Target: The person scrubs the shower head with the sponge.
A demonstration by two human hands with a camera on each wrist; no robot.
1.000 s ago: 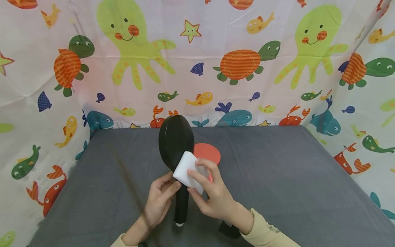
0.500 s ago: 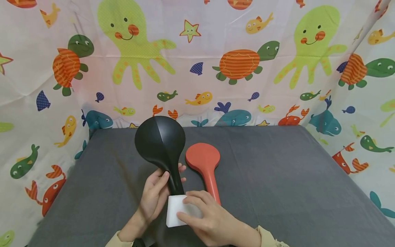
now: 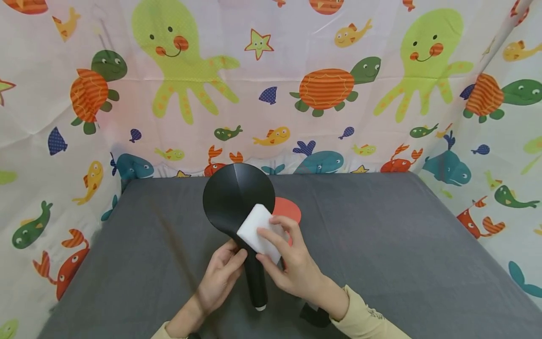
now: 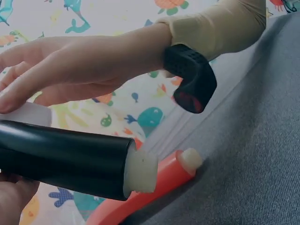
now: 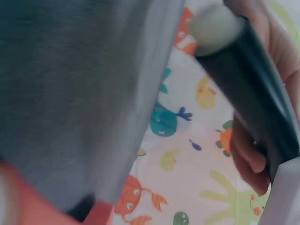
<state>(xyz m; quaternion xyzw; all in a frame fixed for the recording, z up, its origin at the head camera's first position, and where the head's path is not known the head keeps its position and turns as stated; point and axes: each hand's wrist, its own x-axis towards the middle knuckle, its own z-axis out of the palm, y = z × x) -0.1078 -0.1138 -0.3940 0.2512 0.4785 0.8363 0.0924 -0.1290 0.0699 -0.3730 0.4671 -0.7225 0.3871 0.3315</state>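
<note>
My left hand (image 3: 222,275) holds a black paddle-shaped thing (image 3: 235,195) by the neck below its broad round head, which has a crease down the middle. Its handle slants toward me and ends in a whitish plug (image 4: 143,171). Pinched between the fingers and thumb of my right hand (image 3: 298,266) is a white block-shaped sponge (image 3: 255,229), laid against the neck where the head narrows. In the left wrist view the sponge (image 4: 30,114) shows just past the black handle (image 4: 70,157).
Behind the sponge and right hand, a red thing of similar shape (image 3: 289,210) lies on the grey cloth-covered table (image 3: 381,245), partly hidden. A small black object (image 3: 314,315) is by the right wrist. A curtain with sea animals (image 3: 271,108) stands around the table.
Half a second ago the sponge was at the lower handle; the right hand has brought it up to the neck. The black head has shifted right and now overlaps the red one.
</note>
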